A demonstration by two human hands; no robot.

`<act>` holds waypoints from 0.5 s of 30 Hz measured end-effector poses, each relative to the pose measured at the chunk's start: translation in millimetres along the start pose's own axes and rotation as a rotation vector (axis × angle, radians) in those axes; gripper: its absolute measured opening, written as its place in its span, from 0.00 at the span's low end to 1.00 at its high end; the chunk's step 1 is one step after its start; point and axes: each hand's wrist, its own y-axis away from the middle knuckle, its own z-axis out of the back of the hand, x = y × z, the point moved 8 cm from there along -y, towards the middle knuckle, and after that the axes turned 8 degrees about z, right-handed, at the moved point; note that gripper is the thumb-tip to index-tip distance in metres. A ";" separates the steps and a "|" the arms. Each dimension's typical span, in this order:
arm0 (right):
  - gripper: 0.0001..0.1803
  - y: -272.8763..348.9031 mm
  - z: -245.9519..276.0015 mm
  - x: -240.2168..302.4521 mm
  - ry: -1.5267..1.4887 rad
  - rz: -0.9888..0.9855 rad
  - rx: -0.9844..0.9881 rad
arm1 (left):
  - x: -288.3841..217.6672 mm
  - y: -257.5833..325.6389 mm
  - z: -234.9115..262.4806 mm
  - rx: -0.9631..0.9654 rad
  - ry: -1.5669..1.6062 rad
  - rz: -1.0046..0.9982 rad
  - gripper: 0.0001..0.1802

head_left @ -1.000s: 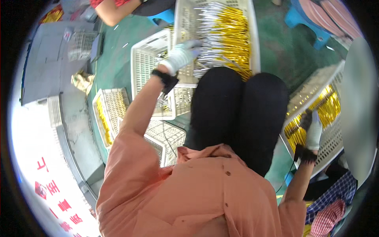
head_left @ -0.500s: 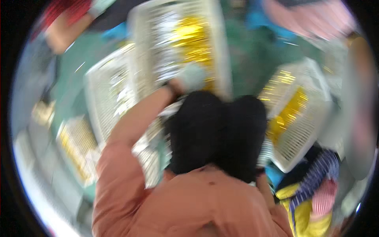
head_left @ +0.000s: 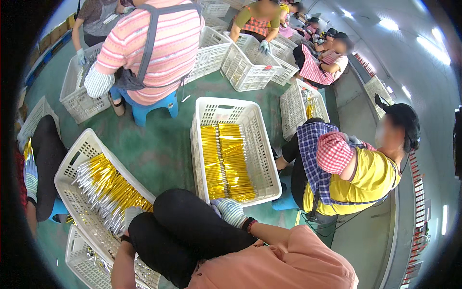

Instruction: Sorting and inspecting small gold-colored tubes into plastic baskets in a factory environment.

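Note:
My left hand, in a pale glove, reaches into the left white plastic crate beside my knee. It is at the near end of a loose heap of slim gold-and-silver sticks; its fingers are not clear. My right hand, in a striped glove, is closed at the near rim of the middle white crate, fingers partly hidden. Inside that crate, slim gold sticks lie in two neat side-by-side rows. My dark-trousered knees are between both hands.
Below the left crate stands another crate. To the right sits a person in yellow, near a crate with gold sticks. Ahead, a person in a pink striped top sits on a blue stool. More people and crates fill the back.
My view has swung right and up, bringing the middle crate and the people into clear sight. My left hand, earlier over the sticks' far rows, is now beside my knee. The earlier frame is blurred.

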 end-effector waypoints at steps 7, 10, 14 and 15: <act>0.14 0.3 8.6 10.5 0.052 0.037 -0.044 | 4.3 -12.7 19.3 -0.052 -0.016 0.108 0.17; 0.13 0.1 9.2 5.1 0.057 0.018 -0.082 | -14.2 -29.6 34.2 -0.071 -0.028 0.102 0.17; 0.11 1.5 11.3 4.9 -0.031 0.048 -0.062 | 5.7 -33.8 26.9 -0.073 -0.059 0.063 0.17; 0.14 -2.0 7.4 7.7 -0.026 0.064 -0.009 | 25.6 -32.2 20.5 -0.075 -0.067 0.067 0.17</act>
